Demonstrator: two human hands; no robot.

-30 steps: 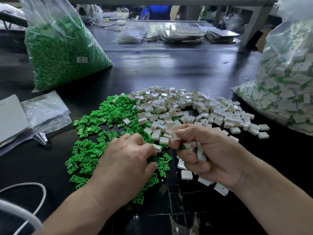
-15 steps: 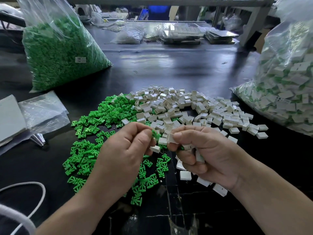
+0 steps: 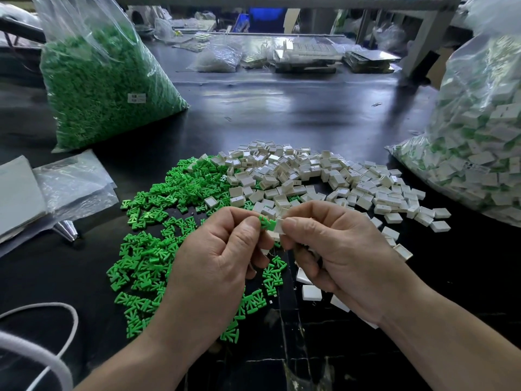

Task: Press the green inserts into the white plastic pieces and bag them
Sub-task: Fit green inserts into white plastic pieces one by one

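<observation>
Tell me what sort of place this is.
Probably a small factory's hand-assembly bench. A bulk bag of green inserts and a bag of assembled white pieces sit on the black worktable, with a loose green pile and white pile between them.

The counter [image 3: 282, 114] is finished in glossy black, and light is reflected from it. The green inserts [image 3: 146, 266] and white pieces [image 3: 310, 176] are moulded in matt plastic. Clear, crinkled plastic film is used for the bags [image 3: 93, 52].

Bright green inserts [image 3: 146, 266], off-white plastic pieces [image 3: 310, 176], glossy black table [image 3: 282, 114].
</observation>
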